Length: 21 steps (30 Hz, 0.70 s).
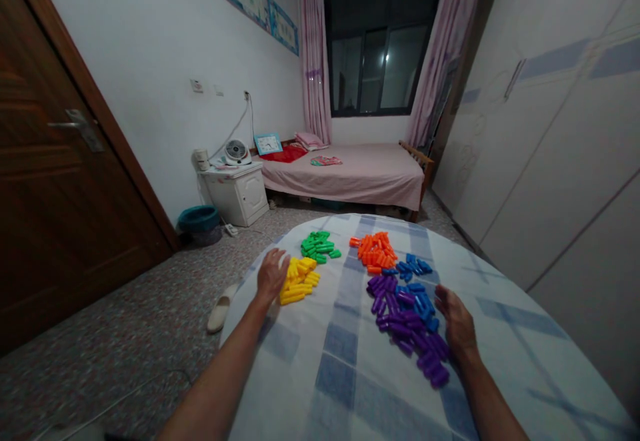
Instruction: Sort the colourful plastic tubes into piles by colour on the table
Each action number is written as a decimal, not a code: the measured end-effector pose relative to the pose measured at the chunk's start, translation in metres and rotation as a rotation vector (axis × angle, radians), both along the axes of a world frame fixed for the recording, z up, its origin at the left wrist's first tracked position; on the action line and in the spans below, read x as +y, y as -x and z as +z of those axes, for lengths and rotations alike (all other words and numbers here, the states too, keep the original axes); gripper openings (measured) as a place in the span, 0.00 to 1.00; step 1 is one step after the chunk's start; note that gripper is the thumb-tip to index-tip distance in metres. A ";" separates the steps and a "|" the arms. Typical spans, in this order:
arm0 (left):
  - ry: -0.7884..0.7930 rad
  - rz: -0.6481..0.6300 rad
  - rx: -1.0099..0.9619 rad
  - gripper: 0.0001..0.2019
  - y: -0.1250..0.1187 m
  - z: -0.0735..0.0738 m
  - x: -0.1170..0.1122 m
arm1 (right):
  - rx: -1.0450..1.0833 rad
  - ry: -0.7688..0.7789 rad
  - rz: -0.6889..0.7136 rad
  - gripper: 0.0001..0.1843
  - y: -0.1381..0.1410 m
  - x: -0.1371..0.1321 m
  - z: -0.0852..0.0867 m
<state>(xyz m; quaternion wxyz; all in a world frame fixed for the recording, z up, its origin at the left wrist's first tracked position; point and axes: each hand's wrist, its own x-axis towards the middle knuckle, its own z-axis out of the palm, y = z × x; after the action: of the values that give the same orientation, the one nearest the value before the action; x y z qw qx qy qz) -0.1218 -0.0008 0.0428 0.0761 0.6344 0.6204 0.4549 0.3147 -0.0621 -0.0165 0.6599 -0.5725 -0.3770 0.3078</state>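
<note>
My left hand (272, 274) rests at the left side of a pile of yellow plastic pieces (300, 280), fingers stretched out, holding nothing. Just beyond that pile lie green pieces (318, 246). On the other side, my right hand (456, 321) is open at the right edge of the blue pieces (424, 304) and the purple pieces (400, 324), palm turned toward them. Whether its fingertips touch any piece I cannot tell. Orange pieces (377, 251) form a heap farther back, touching some blue ones. All the pieces look like short, rounded tubes, sorted roughly by colour.
A white and blue checked cloth (333, 374) covers the round table. Behind stand a bed (360, 168) and a white nightstand (245, 194) bearing a small fan (237, 151). A bin (200, 223) and a slipper (220, 311) are on the floor; a wardrobe (560, 128) lines the right.
</note>
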 end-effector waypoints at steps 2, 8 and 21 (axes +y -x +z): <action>0.089 -0.063 -0.012 0.17 0.034 -0.017 0.003 | -0.003 0.002 0.001 0.33 -0.001 0.001 -0.001; 0.162 -0.234 -0.130 0.24 0.028 -0.045 0.010 | -0.012 -0.004 -0.010 0.32 -0.001 0.003 -0.003; 0.212 -0.379 -0.244 0.22 -0.116 -0.056 -0.009 | -0.024 0.039 -0.042 0.32 0.003 0.001 0.001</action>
<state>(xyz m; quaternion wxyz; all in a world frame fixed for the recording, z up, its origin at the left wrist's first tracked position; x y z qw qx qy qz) -0.0055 -0.0098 -0.0135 0.3005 0.6683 0.5208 0.4380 0.3119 -0.0609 -0.0157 0.6502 -0.5968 -0.3668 0.2943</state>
